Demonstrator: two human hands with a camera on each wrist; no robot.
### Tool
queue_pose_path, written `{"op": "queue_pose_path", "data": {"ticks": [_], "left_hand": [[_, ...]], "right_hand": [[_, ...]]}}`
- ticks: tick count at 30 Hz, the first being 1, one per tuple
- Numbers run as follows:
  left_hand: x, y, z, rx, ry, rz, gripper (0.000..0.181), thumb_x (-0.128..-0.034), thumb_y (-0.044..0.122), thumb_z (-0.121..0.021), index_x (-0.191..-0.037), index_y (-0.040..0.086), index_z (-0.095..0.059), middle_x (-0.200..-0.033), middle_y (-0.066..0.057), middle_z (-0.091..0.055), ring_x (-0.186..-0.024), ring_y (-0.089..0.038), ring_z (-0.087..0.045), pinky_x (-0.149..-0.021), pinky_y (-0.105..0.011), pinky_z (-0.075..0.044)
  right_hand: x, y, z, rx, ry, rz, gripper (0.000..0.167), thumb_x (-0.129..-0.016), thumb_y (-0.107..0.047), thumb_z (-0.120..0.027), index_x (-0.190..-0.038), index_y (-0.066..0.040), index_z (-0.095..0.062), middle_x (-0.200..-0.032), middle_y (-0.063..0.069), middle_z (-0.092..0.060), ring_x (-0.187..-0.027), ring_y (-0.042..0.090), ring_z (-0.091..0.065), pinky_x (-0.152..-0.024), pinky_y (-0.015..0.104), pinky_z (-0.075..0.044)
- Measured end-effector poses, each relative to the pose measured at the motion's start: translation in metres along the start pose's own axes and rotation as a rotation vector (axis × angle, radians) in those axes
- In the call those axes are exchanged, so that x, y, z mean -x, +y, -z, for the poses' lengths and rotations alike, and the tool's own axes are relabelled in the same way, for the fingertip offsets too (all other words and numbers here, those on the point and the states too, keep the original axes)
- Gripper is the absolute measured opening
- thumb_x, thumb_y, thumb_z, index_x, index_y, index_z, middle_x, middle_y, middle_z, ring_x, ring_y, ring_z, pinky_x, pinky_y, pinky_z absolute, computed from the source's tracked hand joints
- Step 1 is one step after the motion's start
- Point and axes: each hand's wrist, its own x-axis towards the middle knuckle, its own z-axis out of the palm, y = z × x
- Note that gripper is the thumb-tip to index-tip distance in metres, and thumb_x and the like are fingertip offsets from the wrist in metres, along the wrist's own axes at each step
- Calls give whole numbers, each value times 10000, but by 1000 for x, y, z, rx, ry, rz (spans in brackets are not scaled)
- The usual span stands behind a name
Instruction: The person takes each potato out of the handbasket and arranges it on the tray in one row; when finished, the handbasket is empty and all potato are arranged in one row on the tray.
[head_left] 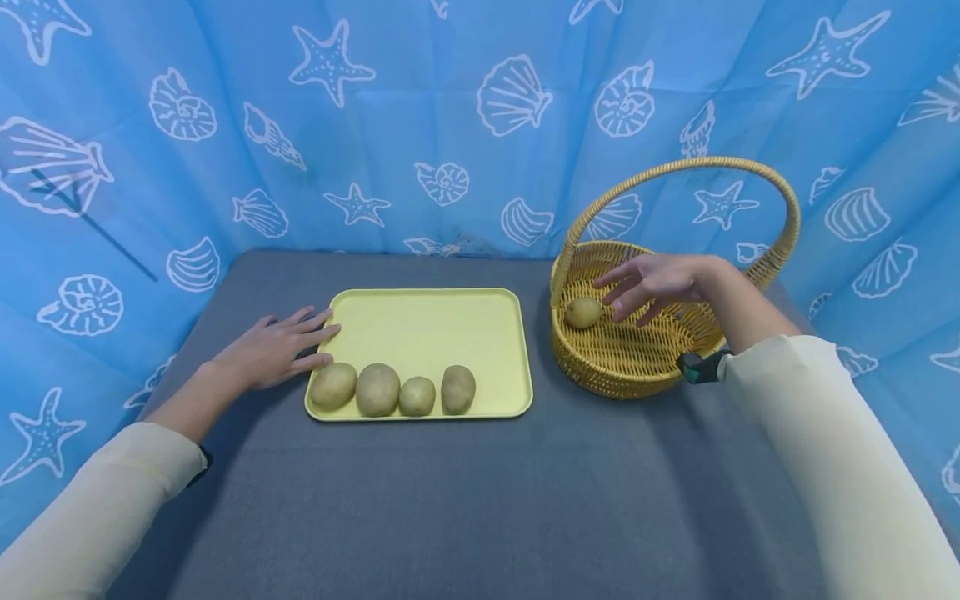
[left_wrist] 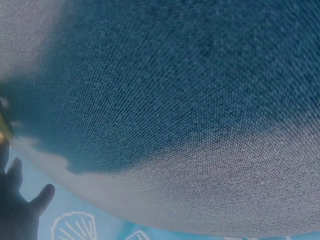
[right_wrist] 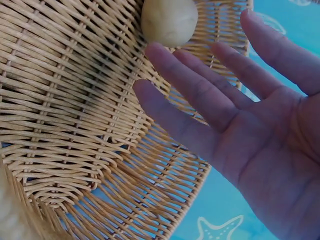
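Observation:
My left hand [head_left: 273,348] rests with spread fingers at the left edge of a yellow tray [head_left: 427,333]. Along the tray's near edge lie a potato [head_left: 333,386] at the left, a larger potato [head_left: 378,390], a small round potato [head_left: 417,396] and an oblong potato [head_left: 458,389] set slightly apart. Over the wicker basket [head_left: 615,379] my right hand [head_left: 660,283] hovers with fingers extended and nothing held. One potato [right_wrist: 169,22] sits inside the basket, just beyond those fingertips. The left wrist view catches only a dark part of the left hand [left_wrist: 20,205] at its edge.
The basket's tall arched handle [head_left: 682,162] rises behind and around the right hand. A grey cloth [head_left: 480,508] covers the table. Blue curtains [head_left: 420,108] with white sea shells and starfish hang behind and on both sides.

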Motion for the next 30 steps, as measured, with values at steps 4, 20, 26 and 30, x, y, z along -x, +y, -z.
{"op": "queue_pose_path", "data": {"ticks": [4, 20, 26, 30], "left_hand": [[0, -1, 0, 6, -11, 8, 646, -1042, 530, -415, -1550, 132, -383, -1624, -156, -248, -1483, -417, -190, -1058, -731, -236], [0, 0, 0, -12, 18, -19, 622, -1043, 494, -448, -1541, 124, -401, -1611, -163, -279, -1472, -422, -222, -1048, -718, -269], [0, 0, 2, -9, 13, -14, 615, -1046, 493, -441, -1545, 136, -395, -1615, -158, -272, -1476, -420, -212, -1054, -719, -261], [0, 0, 1, -9, 3, -7, 622, -1046, 503, -433, -1549, 141, -389, -1619, -154, -263, -1480, -416, -203, -1059, -721, -252]], "right_hand": [[-4, 2, 3, -45, -11, -37, 792, -965, -164, -664, -1573, 4, -184, -1553, 298, -294, -1281, 427, -520, -1003, 531, -473], [-24, -3, -5, -49, -33, -43, 704, -985, -30, -579, -1555, 64, -177, -1355, 287, -499, -1244, 381, -554, -1089, 484, -403], [-31, -7, -8, -45, -62, -30, 712, -970, 2, -593, -1552, 67, -188, -1377, 289, -479, -1252, 350, -547, -1116, 467, -371], [-35, -10, -9, -22, -89, -35, 726, -973, -5, -588, -1561, 53, -167, -1393, 307, -467, -1266, 350, -538, -1130, 461, -350]]}}
